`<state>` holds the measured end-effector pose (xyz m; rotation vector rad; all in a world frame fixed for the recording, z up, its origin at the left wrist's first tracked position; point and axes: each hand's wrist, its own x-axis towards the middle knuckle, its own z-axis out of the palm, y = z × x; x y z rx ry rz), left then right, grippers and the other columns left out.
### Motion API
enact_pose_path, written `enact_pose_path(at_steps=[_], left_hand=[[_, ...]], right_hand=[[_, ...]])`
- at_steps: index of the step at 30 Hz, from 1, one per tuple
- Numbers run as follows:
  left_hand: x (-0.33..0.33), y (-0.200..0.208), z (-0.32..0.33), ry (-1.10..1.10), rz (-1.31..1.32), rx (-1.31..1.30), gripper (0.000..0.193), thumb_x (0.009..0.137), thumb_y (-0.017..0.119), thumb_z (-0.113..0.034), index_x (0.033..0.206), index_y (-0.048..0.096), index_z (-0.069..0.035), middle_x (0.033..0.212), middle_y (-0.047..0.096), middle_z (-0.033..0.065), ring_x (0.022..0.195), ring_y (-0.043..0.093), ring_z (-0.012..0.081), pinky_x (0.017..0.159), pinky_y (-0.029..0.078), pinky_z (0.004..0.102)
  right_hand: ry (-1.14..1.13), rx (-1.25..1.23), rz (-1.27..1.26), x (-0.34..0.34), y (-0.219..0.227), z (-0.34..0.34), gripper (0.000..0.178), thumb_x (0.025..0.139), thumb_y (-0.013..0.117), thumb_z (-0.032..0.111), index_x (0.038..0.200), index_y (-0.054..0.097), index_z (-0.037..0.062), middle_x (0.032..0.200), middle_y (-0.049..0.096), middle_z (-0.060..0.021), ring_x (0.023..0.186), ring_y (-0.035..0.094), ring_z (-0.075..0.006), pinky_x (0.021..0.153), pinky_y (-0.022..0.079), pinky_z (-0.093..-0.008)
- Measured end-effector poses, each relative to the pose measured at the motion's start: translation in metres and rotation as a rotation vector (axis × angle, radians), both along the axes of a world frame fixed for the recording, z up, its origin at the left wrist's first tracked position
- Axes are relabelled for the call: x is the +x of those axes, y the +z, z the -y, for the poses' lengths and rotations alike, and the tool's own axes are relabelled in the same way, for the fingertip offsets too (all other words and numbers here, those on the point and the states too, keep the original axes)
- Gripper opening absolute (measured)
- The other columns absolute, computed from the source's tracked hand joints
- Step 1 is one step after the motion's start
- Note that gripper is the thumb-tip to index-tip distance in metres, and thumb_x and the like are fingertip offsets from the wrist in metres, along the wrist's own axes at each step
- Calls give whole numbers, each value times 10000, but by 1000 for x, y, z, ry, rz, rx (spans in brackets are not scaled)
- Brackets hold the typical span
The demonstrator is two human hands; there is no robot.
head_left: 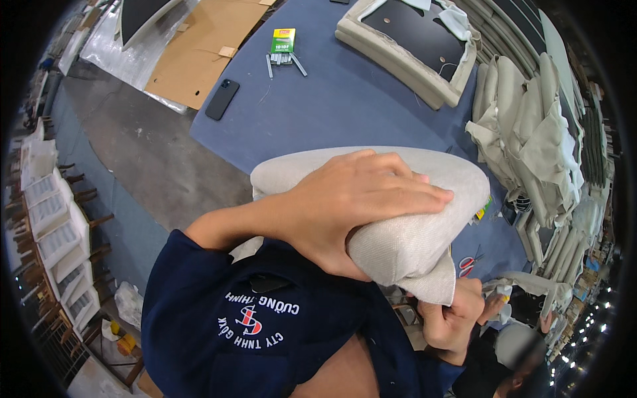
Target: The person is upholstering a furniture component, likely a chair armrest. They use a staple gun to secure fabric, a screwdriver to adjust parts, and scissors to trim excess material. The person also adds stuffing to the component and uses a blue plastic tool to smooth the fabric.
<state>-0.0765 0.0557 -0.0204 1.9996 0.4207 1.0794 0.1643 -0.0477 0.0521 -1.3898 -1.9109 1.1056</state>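
Observation:
A padded cushion (298, 166) covered in light beige woven fabric is propped against my body at the edge of the blue table. My left hand (361, 199) grips it from above, fingers laid across its top and thumb along the near side. At the cushion's lower right corner, my right hand (458, 318) pinches the hanging edge of a fabric flap (434, 282), its fingers closed. The cushion's underside is hidden. Red-handled scissors (468, 264) lie on the table just right of the flap.
On the blue table (318, 113) are a black phone (223, 99), a green-yellow box (283, 41) with staple strips (296, 64) and an upholstered panel (398, 66). Fabric-covered pieces (514, 126) pile up at right. A co-worker (504, 351) sits lower right. Chairs (56, 219) line the left.

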Motion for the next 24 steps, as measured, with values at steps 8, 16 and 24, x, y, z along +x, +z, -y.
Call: enact_pose_path(at_steps=[8,16,24], left_hand=[[4,1,8,55,-18,0,831,611,893,-281,1351,620,-19,1381,658,117,1124,662,328,957,511,413],[2,-3,9,-22,2,19,830,591,886,-276,1339,621,-33,1400,643,117,1089,657,328,954,524,416],[-1,-7,1,-20,26,2,837,569,884,-275,1345,624,-97,1410,643,61,1060,643,317,943,530,407]], right_hand=[[-60,173,85,-13,-6,8,88,784,723,-28,865,750,-5,539,540,-73,404,515,-221,436,377,-315],[96,356,103,-4,-12,-1,70,752,738,-24,819,725,-10,540,526,-60,416,510,-236,433,378,-324],[209,283,-86,15,-31,-15,77,691,725,-40,760,700,-18,546,522,-71,416,512,-230,424,374,-327]])
